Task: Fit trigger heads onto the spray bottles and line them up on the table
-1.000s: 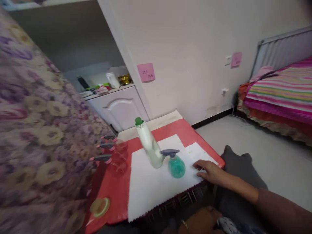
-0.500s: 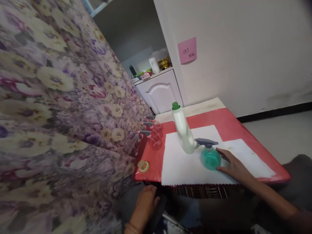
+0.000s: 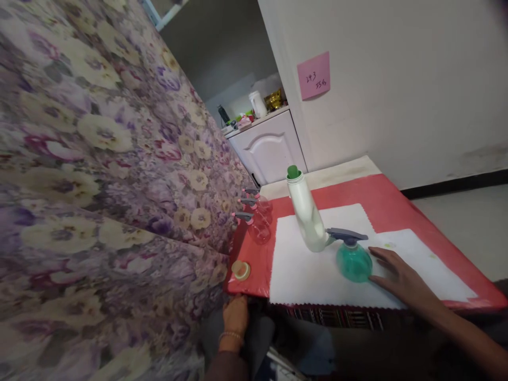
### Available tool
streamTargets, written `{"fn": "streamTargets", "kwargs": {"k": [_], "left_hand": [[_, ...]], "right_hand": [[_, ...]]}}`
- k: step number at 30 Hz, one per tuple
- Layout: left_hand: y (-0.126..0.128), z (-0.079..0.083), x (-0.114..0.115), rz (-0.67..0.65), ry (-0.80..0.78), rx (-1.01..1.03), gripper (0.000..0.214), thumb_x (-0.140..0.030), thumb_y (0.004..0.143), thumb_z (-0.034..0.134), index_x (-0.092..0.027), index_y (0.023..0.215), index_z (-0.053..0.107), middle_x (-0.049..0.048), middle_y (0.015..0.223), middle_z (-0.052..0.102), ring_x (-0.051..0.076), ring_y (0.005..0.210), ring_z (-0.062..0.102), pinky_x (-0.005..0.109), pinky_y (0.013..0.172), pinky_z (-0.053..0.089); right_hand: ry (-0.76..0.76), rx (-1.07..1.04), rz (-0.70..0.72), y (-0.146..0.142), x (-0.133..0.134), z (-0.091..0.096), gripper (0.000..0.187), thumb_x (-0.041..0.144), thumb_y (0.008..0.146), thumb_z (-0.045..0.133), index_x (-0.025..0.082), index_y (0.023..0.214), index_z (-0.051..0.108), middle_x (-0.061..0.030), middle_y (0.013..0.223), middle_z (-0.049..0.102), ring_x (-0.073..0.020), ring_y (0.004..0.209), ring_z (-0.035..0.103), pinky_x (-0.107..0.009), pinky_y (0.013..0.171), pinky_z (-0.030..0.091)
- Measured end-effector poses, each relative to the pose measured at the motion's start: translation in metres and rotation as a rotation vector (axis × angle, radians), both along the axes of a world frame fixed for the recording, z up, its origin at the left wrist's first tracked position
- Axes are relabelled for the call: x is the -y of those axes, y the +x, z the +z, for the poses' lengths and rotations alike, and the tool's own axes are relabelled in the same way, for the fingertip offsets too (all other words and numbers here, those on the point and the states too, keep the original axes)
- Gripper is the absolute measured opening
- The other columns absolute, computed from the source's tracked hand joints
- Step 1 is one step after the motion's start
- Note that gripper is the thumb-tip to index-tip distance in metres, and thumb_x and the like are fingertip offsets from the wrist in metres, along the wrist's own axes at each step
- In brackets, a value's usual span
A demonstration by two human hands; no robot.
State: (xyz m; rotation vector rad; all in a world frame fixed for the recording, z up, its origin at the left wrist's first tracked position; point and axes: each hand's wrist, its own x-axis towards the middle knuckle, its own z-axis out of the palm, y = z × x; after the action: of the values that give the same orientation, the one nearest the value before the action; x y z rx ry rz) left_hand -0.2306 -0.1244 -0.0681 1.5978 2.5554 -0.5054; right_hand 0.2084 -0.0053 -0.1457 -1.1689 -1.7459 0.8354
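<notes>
My right hand (image 3: 399,275) lies flat on the white cloth (image 3: 309,270) that covers part of the low red table (image 3: 392,211), fingers stretched out, fingertips touching the green round spray bottle (image 3: 352,258) with the grey trigger. A tall white bottle with a green cap (image 3: 306,211) stands just behind the sprayer. My left hand (image 3: 235,317) hangs below the table's front left corner, its fingers hidden. Pink spray bottles (image 3: 257,217) stand along the table's left edge.
A small round yellowish lid (image 3: 241,270) lies at the table's front left corner. A flowered purple fabric (image 3: 99,185) fills the left side. Behind stands a white cabinet (image 3: 268,148) with items on top, and a pink note (image 3: 313,75) sticks to the wall.
The view swung left, away from the striped bed. My right hand slid along the cloth to the green sprayer. My left hand moved to below the table's left corner.
</notes>
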Motion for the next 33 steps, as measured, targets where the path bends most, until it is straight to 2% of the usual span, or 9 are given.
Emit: {"fn": "streamTargets", "kwargs": {"k": [7,10,15,19,25,27,29,30,33], "left_hand": [[0.018,-0.015,0.001,-0.126,0.042,0.100,0.031,-0.009,0.089,0.037,-0.020,0.101,0.064,0.0069,0.109,0.070,0.017,0.104,0.063,0.028,0.089,0.039],[0.023,-0.014,-0.001,-0.141,0.029,0.128,0.029,-0.011,0.089,0.040,-0.019,0.102,0.065,0.0082,0.109,0.071,0.018,0.105,0.063,0.030,0.094,0.037],[0.023,0.000,0.013,-0.162,0.050,0.147,0.036,-0.023,0.085,0.052,-0.023,0.119,0.060,0.0078,0.129,0.063,0.022,0.126,0.051,0.039,0.111,0.022],[0.021,0.008,0.027,-0.119,0.050,0.125,0.032,-0.028,0.086,0.048,-0.016,0.109,0.066,0.0159,0.125,0.064,0.030,0.126,0.050,0.049,0.110,0.021],[0.036,0.005,0.024,-0.200,-0.058,0.271,0.024,-0.029,0.084,0.052,-0.020,0.100,0.068,0.0091,0.110,0.072,0.025,0.113,0.060,0.046,0.113,0.021],[0.046,0.013,0.021,-0.252,-0.064,0.322,0.024,-0.026,0.084,0.051,-0.019,0.099,0.068,0.0089,0.109,0.072,0.024,0.109,0.062,0.044,0.109,0.029],[0.057,0.028,0.017,-0.342,-0.083,0.436,0.023,-0.028,0.086,0.048,-0.021,0.092,0.069,0.0046,0.099,0.073,0.019,0.095,0.066,0.031,0.091,0.045],[0.064,0.037,0.014,-0.366,-0.072,0.604,0.025,-0.031,0.088,0.047,-0.022,0.094,0.069,0.0034,0.098,0.073,0.018,0.093,0.066,0.027,0.085,0.047],[0.089,0.064,-0.001,-0.406,-0.032,1.044,0.029,-0.042,0.089,0.050,-0.025,0.104,0.068,0.0002,0.107,0.072,0.020,0.102,0.063,0.028,0.091,0.046]], "right_hand": [[0.006,-0.002,0.026,-0.004,-0.001,-0.003,0.060,0.051,0.082,0.063,0.026,0.134,0.044,-0.0123,0.139,0.049,-0.0331,0.122,0.056,-0.049,0.103,0.049],[0.023,-0.007,0.021,-0.005,-0.002,-0.005,0.061,0.051,0.081,0.064,0.026,0.132,0.046,-0.0117,0.137,0.051,-0.0335,0.120,0.057,-0.048,0.103,0.049],[0.030,-0.018,-0.008,-0.003,0.000,-0.004,0.062,0.052,0.079,0.065,0.025,0.133,0.047,-0.0128,0.137,0.053,-0.0374,0.122,0.056,-0.049,0.100,0.052],[0.016,-0.016,0.010,-0.002,0.000,-0.005,0.064,0.051,0.079,0.065,0.025,0.134,0.046,-0.0134,0.138,0.051,-0.0388,0.123,0.054,-0.050,0.099,0.052],[0.026,-0.072,0.066,-0.013,-0.007,0.003,0.067,0.046,0.077,0.069,0.026,0.135,0.043,-0.0121,0.138,0.050,-0.0350,0.127,0.050,-0.051,0.107,0.044],[0.022,-0.114,0.110,-0.019,-0.010,0.010,0.069,0.044,0.077,0.069,0.025,0.137,0.041,-0.0121,0.139,0.048,-0.0327,0.128,0.049,-0.052,0.109,0.041],[0.004,-0.155,0.146,-0.023,-0.013,0.019,0.074,0.041,0.075,0.072,0.024,0.138,0.039,-0.0125,0.141,0.046,-0.0318,0.130,0.047,-0.053,0.110,0.039],[-0.009,-0.174,0.158,-0.025,-0.014,0.023,0.076,0.039,0.073,0.073,0.024,0.139,0.038,-0.0130,0.141,0.045,-0.0318,0.131,0.046,-0.053,0.110,0.039],[-0.064,-0.182,0.147,-0.018,-0.008,0.039,0.079,0.035,0.072,0.073,0.022,0.141,0.037,-0.0145,0.144,0.042,-0.0320,0.132,0.044,-0.052,0.109,0.039]]}}
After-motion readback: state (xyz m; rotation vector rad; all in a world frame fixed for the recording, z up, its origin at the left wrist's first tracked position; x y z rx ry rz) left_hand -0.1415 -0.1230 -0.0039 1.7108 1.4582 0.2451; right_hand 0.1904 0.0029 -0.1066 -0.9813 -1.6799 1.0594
